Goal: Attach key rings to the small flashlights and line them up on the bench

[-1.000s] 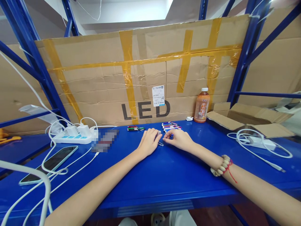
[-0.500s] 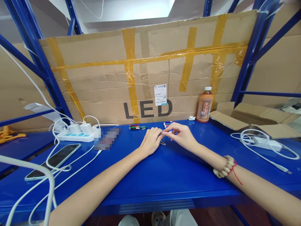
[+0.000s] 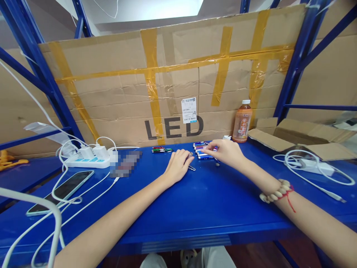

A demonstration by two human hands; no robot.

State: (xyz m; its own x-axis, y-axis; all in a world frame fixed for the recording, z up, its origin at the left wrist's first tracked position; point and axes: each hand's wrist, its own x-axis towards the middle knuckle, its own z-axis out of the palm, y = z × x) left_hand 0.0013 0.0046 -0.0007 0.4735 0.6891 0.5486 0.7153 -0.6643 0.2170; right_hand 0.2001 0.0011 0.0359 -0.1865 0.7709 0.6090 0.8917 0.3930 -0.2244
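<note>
My left hand [image 3: 178,166] rests on the blue tabletop, its fingers curled over a small dark object [image 3: 190,156] whose kind I cannot make out. A thin metal loop [image 3: 192,168] sticks out beneath those fingers. To the right, my right hand [image 3: 227,152] hovers at a row of pens [image 3: 203,153] in blue, red and white, partly covering them. Thumb and forefinger are pinched; what is between them, if anything, is hidden. Under this hand a small round dark piece [image 3: 217,163] shows. Several red and green pens [image 3: 161,150] lie left of my left hand.
A bottle of orange drink [image 3: 242,122] stands at the back, beside an open cardboard box [image 3: 295,137]. A white charger with cable [image 3: 316,167] lies at right. At left are a power strip [image 3: 89,160], a phone [image 3: 63,191] and loose white cables. Cardboard [image 3: 122,108] walls the back.
My right hand has moved right, away from my left hand, to the row of pens. My left hand stays nearly in place, still curled over the small dark object.
</note>
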